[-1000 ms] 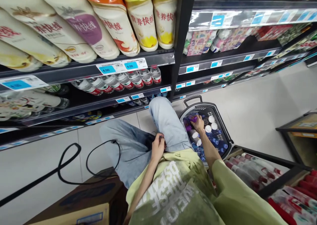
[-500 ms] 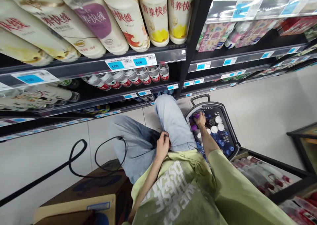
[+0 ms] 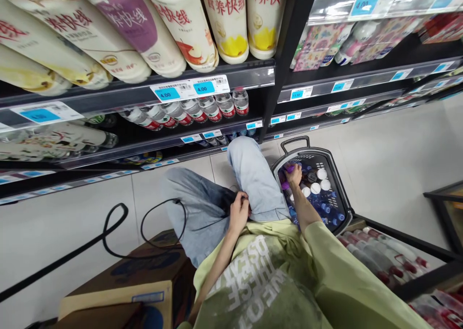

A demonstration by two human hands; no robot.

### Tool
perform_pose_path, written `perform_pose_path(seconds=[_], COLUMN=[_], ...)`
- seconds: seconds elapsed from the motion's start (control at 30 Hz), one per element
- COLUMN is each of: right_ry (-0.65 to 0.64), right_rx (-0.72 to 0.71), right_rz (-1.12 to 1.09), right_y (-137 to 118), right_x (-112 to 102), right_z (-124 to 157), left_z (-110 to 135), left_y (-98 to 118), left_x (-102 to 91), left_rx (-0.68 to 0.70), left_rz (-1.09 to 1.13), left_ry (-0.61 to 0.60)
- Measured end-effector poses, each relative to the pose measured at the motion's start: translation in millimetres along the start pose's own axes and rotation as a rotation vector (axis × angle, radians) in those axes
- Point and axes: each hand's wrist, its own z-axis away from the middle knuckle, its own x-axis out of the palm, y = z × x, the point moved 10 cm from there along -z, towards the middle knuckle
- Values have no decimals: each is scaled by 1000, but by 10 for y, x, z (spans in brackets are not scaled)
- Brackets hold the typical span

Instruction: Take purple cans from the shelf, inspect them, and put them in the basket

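- Shop shelving [image 3: 217,78] filled the view ahead of you, with pale drink bottles [image 3: 226,25] on top and water bottles [image 3: 210,108] below, over a light tiled floor [image 3: 390,145].
- Your right hand [image 3: 293,174] was down in the dark shopping basket [image 3: 314,156], fingers closed around a purple-capped bottle [image 3: 288,168] at its left side.
- White-capped bottles [image 3: 320,180] stood just beside that hand.
- Your left hand [image 3: 239,212] lay curled on your jeans [image 3: 253,174]; you could not tell whether it gripped anything.
- Near your knee sat a cardboard box [image 3: 144,290].
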Motion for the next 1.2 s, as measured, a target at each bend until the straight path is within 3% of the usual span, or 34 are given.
perform_pose_path(seconds=[0.27, 0.43, 0.57, 0.8, 0.93, 1.07, 1.2], right_ry=[-126, -106, 17, 250, 318, 378, 276], right_rx=[2, 26, 62, 235, 277, 222, 175], right_rz=[-64, -177, -284, -466, -574, -683, -809], right_y=[14, 148, 293, 673, 715, 675, 585], right_x=[251, 194, -9, -310, -464, -456, -152], right_z=[-222, -239, -45, 685, 998, 1040, 729], left_z=[-13, -27, -46, -66, -91, -179, -224], left_y=[15, 8, 21, 11, -50, -108, -110], left_x=[-13, -10, -10, 6, 1, -85, -228], left_rx=[7, -6, 1, 50, 98, 118, 101], left_rz=[-12, -20, -29, -23, -27, -66, -187], left_ry=[2, -3, 6, 2, 4, 55, 139])
